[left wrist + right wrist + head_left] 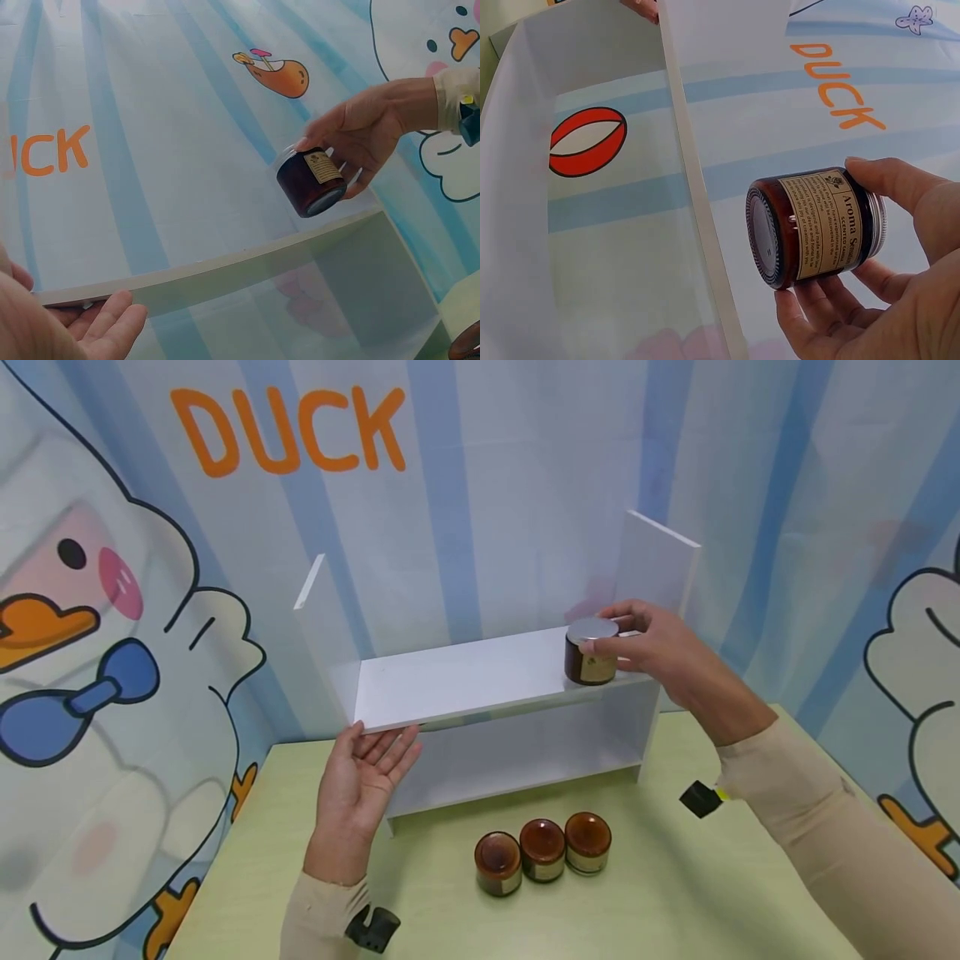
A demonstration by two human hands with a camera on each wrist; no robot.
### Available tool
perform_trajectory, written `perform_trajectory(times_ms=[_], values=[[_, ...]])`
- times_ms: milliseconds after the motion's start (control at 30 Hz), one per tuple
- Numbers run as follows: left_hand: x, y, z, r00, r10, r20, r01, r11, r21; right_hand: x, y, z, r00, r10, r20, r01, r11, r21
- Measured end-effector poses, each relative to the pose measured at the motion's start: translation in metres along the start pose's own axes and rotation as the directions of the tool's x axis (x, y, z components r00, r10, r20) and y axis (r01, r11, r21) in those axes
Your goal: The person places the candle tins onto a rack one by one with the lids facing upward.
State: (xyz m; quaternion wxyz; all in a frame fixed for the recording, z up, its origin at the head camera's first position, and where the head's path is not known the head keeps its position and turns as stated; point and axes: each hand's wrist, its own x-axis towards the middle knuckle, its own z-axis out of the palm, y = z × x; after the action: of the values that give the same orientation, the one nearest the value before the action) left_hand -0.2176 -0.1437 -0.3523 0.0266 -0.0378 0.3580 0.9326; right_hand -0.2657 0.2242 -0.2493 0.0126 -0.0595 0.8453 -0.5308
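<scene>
A scented candle point(806, 225) in a dark amber jar with a silver lid and a tan label is in my right hand point(660, 647). Thumb and fingers grip the jar near its lid, and its base tilts over the upper board in the wrist views. Below it stands a white two-tier shelf point(450, 685) with raised side panels. My left hand point(363, 785) is palm up at the front left corner of the upper board, its fingers extended under the edge point(202, 268).
Three more amber jars stand in a row on the pale green table point(697, 877) before the shelf: left jar point(498, 864), middle jar point(543, 850), right jar point(588, 843). A blue-striped curtain point(510, 468) with duck drawings hangs behind and at both sides.
</scene>
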Motion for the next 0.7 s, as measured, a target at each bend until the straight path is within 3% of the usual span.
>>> perform_trajectory(times_ms=[700], values=[[0.002, -0.002, -0.002, 1.000, 0.004, -0.014, -0.004, 1.000, 0.008, 0.025, -0.005, 0.001, 0.999, 0.036, -0.034, -0.034, 0.998, 0.056]])
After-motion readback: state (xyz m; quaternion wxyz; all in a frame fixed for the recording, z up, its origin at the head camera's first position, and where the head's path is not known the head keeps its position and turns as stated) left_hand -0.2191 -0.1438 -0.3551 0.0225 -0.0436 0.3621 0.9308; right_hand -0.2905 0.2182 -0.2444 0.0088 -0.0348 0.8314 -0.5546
